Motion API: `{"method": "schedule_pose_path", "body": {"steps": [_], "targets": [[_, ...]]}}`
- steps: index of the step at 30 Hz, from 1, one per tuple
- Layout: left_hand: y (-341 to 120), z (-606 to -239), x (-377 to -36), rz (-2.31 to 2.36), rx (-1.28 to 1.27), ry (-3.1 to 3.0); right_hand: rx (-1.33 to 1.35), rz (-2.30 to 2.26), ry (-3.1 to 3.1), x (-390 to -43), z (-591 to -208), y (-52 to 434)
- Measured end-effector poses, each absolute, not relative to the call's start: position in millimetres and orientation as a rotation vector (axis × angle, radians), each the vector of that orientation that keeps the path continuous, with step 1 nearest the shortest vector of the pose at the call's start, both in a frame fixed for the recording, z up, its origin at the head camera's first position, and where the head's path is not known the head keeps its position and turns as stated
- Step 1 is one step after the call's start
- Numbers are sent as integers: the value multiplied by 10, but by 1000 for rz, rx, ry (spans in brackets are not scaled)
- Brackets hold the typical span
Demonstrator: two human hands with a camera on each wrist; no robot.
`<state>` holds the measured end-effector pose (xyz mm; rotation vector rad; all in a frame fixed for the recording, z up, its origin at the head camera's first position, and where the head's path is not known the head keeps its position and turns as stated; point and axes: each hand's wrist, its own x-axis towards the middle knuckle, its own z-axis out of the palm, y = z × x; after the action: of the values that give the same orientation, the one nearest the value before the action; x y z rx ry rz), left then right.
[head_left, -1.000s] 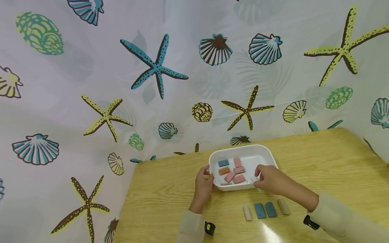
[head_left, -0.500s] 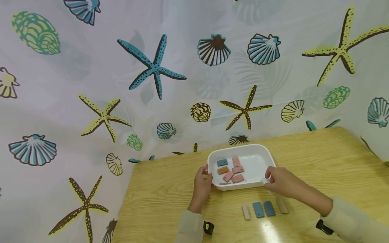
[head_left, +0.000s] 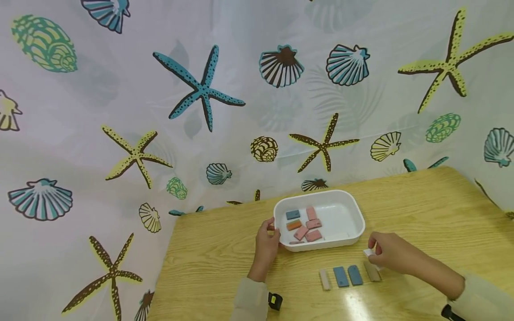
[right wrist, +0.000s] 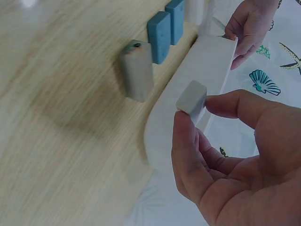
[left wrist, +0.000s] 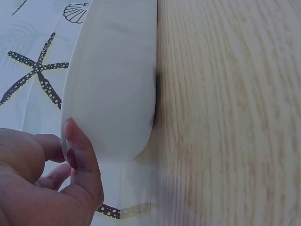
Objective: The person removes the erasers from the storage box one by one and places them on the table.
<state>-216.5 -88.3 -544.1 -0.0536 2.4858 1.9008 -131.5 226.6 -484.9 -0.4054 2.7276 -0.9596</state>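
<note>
- right hand pinches a small white block between thumb and forefinger, just above the wooden worktop, clear of the tray and over the right end of a row of blocks
- the right wrist view shows the white block gripped at its edges, fingers curled round it, the tray's white wall just behind
- left hand grips the left rim of the white tray, thumb over the edge, fingers curled beneath; the left wrist view shows the fingers against the tray's outer wall
- in the tray's left half lie a blue block, an orange block and several pink blocks, loosely clustered; the right half is bare
- on the worktop in front of the tray, four blocks lie side by side: a pale block, two blue blocks, a tan block
- a curtain printed with starfish and shells hangs behind the worktop
</note>
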Motion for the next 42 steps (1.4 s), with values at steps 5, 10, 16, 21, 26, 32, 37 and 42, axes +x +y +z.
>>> {"method": "schedule_pose_path", "body": {"steps": [5, 10, 16, 21, 26, 32, 37, 42], "targets": [[-902, -5447, -2174, 1892, -50, 2495, -377, -974, 2740, -1275, -4905, 2348], [-911, -5450, -2169, 1890, -42, 2501, -351, -997, 2727, -1260, -4995, 2429], [-911, -5453, -2161, 1891, -43, 2499, -328, -1032, 2684, -1237, -5093, 2491], [-908, -5459, -2154, 1889, -51, 2499, -226, -1064, 2621, -1236, -5163, 2519], [-902, -5464, -2145, 1879, -51, 2497, -176, -1055, 2612, -1216, -5216, 2523], [-900, -5453, -2128, 1860, -54, 2503, -153, -1024, 2636, -1203, -5225, 2492], [-901, -5458, -2129, 1862, -47, 2496, -151, -1020, 2629, -1195, -5223, 2483], [-900, -5460, -2134, 1870, -41, 2490, -171, -1024, 2628, -1189, -5245, 2485]]}}
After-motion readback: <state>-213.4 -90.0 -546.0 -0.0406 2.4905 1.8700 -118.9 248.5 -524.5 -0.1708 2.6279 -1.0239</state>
